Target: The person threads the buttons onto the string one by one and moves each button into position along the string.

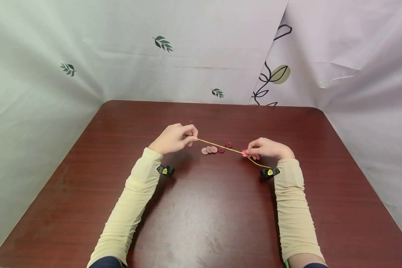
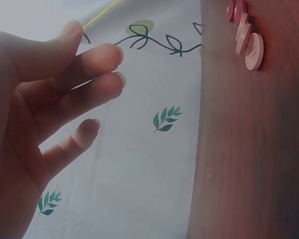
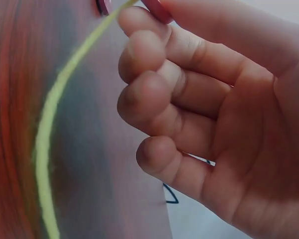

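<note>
A yellow string [image 1: 217,144] stretches taut between the two hands above the table. One end is pinched between thumb and forefinger of my left hand [image 1: 176,138]. My right hand [image 1: 266,148] pinches a dark red button [image 1: 244,153] that sits on the string; the string's tail hangs in a curve below that hand. In the right wrist view the button [image 3: 158,10] shows between thumb and forefinger, with the string [image 3: 47,124] running down past the fingers. On the table between the hands lie pink buttons [image 1: 213,149] in an overlapping row, beside a dark red button [image 1: 221,150] and another dark red button [image 1: 229,144].
The reddish-brown wooden table [image 1: 201,208] has rounded corners. A white curtain [image 1: 127,48] printed with leaves encloses its back and sides. Each wrist carries a small black camera, one on the left [image 1: 166,171] and one on the right [image 1: 269,173].
</note>
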The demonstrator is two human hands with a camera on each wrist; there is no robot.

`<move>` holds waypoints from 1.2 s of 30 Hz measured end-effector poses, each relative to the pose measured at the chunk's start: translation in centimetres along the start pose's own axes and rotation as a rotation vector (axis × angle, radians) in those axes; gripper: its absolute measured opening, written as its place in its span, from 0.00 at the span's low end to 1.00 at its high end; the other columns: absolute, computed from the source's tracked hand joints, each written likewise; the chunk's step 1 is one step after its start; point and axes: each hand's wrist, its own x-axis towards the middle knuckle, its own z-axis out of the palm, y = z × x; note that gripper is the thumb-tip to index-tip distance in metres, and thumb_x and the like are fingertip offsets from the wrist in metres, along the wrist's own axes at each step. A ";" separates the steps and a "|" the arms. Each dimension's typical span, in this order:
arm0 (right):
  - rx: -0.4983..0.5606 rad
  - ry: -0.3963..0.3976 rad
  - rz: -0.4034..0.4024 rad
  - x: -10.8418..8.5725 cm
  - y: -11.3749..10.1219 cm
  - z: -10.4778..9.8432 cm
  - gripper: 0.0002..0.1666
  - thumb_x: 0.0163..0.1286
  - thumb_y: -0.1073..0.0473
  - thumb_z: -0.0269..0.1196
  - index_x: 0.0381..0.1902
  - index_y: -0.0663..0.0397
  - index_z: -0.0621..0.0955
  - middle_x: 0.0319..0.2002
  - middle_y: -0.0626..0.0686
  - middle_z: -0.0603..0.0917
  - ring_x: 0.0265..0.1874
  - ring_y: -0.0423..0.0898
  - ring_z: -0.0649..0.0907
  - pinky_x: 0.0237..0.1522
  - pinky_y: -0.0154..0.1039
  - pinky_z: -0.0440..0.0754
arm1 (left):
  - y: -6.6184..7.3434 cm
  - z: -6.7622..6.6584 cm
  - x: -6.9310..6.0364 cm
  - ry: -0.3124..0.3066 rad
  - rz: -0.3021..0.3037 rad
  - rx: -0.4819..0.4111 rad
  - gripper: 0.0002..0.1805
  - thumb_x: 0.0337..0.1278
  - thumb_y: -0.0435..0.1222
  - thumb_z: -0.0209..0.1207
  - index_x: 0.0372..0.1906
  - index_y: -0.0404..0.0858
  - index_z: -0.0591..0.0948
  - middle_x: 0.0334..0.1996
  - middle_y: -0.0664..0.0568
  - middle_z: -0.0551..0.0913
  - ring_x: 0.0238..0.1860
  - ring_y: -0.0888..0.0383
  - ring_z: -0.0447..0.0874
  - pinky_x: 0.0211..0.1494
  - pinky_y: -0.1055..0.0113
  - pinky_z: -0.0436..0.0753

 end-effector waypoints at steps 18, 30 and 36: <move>0.058 -0.068 0.053 -0.9 1.5 -0.5 0.15 0.71 0.57 0.58 0.32 0.65 0.83 0.17 0.46 0.72 0.19 0.38 0.71 0.26 0.31 0.69 | -0.8 -0.8 -0.4 -0.076 -0.067 0.005 0.06 0.64 0.39 0.58 0.31 0.47 0.75 0.15 0.57 0.80 0.15 0.65 0.65 0.29 0.68 0.67; 0.040 -0.052 0.133 -1.8 2.1 -0.8 0.18 0.70 0.54 0.59 0.28 0.66 0.79 0.17 0.46 0.70 0.19 0.40 0.70 0.25 0.31 0.67 | -1.3 -1.4 -0.9 -0.091 -0.116 -0.005 0.06 0.65 0.39 0.58 0.31 0.47 0.74 0.15 0.62 0.77 0.15 0.63 0.67 0.31 0.67 0.68; 0.047 -0.060 0.142 -1.7 2.5 -0.6 0.19 0.70 0.55 0.59 0.27 0.68 0.77 0.16 0.45 0.69 0.18 0.39 0.69 0.25 0.31 0.67 | -1.4 -1.7 -1.0 -0.103 -0.135 -0.010 0.06 0.66 0.40 0.57 0.32 0.47 0.74 0.16 0.60 0.78 0.15 0.63 0.67 0.32 0.66 0.68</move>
